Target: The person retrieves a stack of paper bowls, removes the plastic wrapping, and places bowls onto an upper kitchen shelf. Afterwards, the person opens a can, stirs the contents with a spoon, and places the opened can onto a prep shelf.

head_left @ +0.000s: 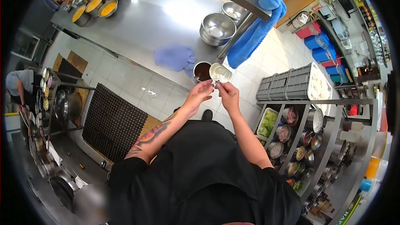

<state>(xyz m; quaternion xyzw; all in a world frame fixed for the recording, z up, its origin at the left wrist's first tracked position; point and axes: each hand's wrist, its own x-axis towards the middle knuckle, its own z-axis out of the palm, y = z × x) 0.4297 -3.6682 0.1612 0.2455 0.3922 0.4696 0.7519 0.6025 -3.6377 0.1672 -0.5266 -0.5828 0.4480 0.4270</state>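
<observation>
At the near edge of the steel table [146,16], a round container of dark brown contents [203,71] stands in front of me. My right hand [227,93] has its fingers closed on a pale round lid [221,73], which is tilted beside the container's right side. Close to it, my left hand [201,93] has its fingers apart, near the container's lower rim. A blue-purple cloth [174,57] lies just left of the container.
Stacked steel bowls [217,29] stand at the table's right end, beside a post with a blue towel [250,37]. Bowls of yellow liquid [93,5] are far left. Grey crates [285,84] and ingredient shelves stand right. A person [21,84] bends at the left.
</observation>
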